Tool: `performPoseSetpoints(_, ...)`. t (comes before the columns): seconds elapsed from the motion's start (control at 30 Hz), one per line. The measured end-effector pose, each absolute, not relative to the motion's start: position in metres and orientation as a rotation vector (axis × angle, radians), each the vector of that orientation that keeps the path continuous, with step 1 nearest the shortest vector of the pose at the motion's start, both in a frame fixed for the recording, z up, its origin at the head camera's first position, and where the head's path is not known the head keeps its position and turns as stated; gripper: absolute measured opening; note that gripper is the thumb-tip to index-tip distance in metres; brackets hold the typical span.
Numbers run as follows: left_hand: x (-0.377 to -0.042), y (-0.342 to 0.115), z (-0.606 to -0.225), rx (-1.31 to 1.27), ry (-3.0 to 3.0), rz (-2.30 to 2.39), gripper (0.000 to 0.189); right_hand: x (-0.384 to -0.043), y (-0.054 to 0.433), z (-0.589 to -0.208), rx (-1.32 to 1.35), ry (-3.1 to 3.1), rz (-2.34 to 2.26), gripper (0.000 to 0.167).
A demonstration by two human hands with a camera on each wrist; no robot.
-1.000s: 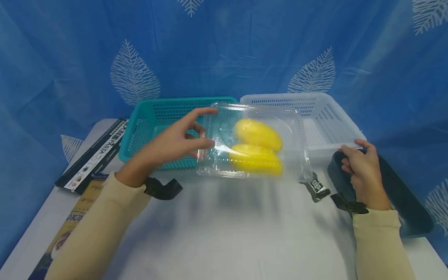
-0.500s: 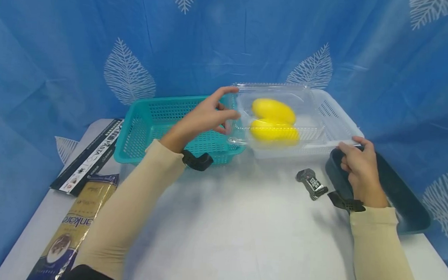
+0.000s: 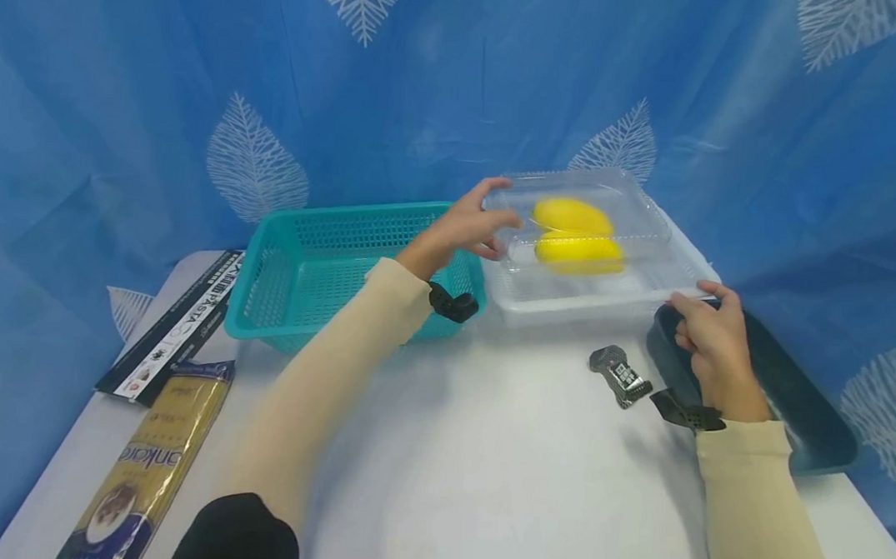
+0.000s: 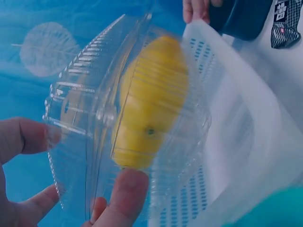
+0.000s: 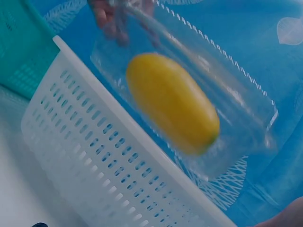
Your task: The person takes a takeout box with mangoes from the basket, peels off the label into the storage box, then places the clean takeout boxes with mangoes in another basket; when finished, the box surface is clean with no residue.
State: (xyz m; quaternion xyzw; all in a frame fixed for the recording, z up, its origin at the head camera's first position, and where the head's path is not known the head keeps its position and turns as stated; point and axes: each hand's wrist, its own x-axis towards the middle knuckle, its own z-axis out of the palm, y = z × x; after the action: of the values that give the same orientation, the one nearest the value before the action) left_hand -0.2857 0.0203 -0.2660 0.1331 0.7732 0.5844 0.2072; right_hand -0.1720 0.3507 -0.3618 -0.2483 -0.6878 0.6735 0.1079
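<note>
My left hand (image 3: pixel 475 220) holds a clear plastic clamshell container (image 3: pixel 645 226) by its left end, thumb and fingers spread along the edge. Two yellow mangoes (image 3: pixel 573 216) lie inside it, one behind the other. In the right wrist view the container (image 5: pixel 227 90) is tilted above the white perforated basket (image 5: pixel 102 137), and a mango (image 5: pixel 173 101) shows through the plastic. The left wrist view shows the thumb (image 4: pixel 127 196) below the mango's near end. My right hand (image 3: pixel 715 345) pinches the front right corner of the white basket's rim (image 3: pixel 574 307).
A teal basket (image 3: pixel 268 280) stands left of the white one. At the right lies a dark blue-grey tray (image 3: pixel 803 395). A small black packet (image 3: pixel 620 376) sits in front of the white basket. Pasta packs, a black box (image 3: pixel 171 326) and a gold bag (image 3: pixel 147 458), lie at the left.
My left hand has carried the container of mangoes to the right and back, from in front of both baskets to over the white one. The right hand keeps its grip on the rim.
</note>
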Motion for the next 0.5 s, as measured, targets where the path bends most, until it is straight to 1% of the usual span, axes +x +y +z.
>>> performPoseSetpoints(0.07, -0.289, 0.031, -0.273, 0.351, 2.164, 1.606, 0.072, -0.171, 0.35, -0.363, -0.75, -2.034, 1.972, 0.061)
performPoseSetpoints(0.37, -0.303, 0.062, -0.291, 0.297, 2.189, 1.516, 0.071, -0.173, 0.347, -0.366, -0.775, -2.023, 1.96, 0.057)
performPoseSetpoints(0.5, -0.308, 0.077, -0.298, 0.255, 2.24, 1.476, 0.073, -0.174, 0.347, -0.365, -0.784, -2.055, 1.925, 0.062)
